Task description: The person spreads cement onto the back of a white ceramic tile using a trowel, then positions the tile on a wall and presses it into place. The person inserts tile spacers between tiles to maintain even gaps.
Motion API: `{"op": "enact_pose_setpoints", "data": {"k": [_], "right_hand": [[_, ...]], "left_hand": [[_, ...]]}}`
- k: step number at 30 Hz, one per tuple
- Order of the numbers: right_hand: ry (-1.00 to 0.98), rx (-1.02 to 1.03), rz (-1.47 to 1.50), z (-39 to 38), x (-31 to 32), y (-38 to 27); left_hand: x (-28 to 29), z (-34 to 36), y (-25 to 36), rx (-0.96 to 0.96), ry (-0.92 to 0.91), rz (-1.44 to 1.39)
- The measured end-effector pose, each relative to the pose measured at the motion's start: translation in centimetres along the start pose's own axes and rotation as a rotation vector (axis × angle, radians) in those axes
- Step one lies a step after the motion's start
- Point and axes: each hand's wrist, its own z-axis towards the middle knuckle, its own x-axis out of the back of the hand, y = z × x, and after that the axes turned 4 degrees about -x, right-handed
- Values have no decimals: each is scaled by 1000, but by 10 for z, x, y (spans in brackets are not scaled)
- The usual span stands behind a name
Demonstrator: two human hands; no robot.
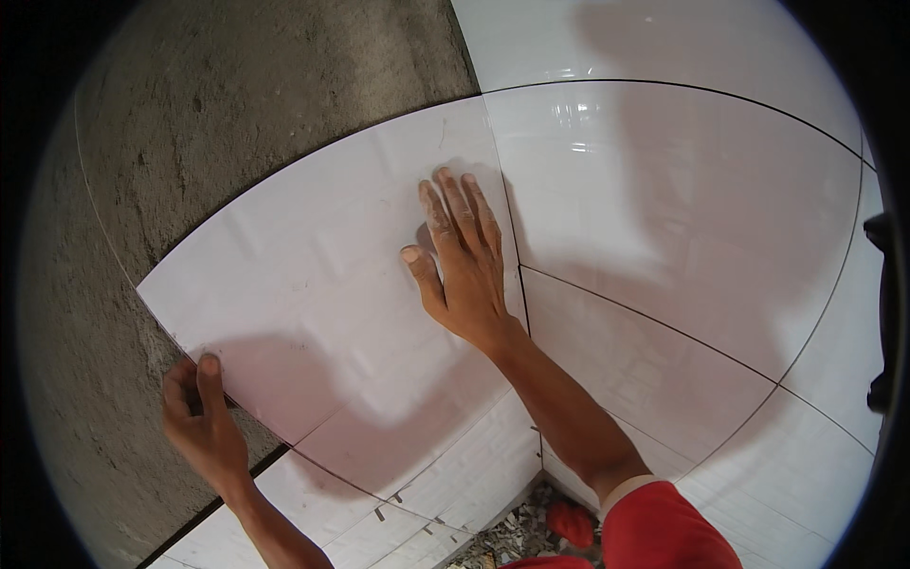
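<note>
A large glossy white wall tile lies against the rough grey wall, its right edge along the corner with the tiled wall. My right hand rests on the tile near that corner, palm down with the fingers stretched upward and the thumb apart. At the tile's lower left edge, my left hand has its thumb on the face side and its curled fingers at the edge, partly hidden behind it.
Bare grey cement spreads above and left of the tile. White tiles with dark joints cover the wall on the right. Below are more white tiles with small dark spacers at their joints. Loose rubble lies on the floor.
</note>
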Motion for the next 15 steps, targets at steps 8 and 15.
{"op": "enact_pose_setpoints", "data": {"k": [8,15], "right_hand": [[-112,-52,37,-5,-32,9],[-108,-86,24,-4,-36,-8]], "left_hand": [[1,-4,-3,53,7,66],[5,-2,-5,70,-41,90]]}}
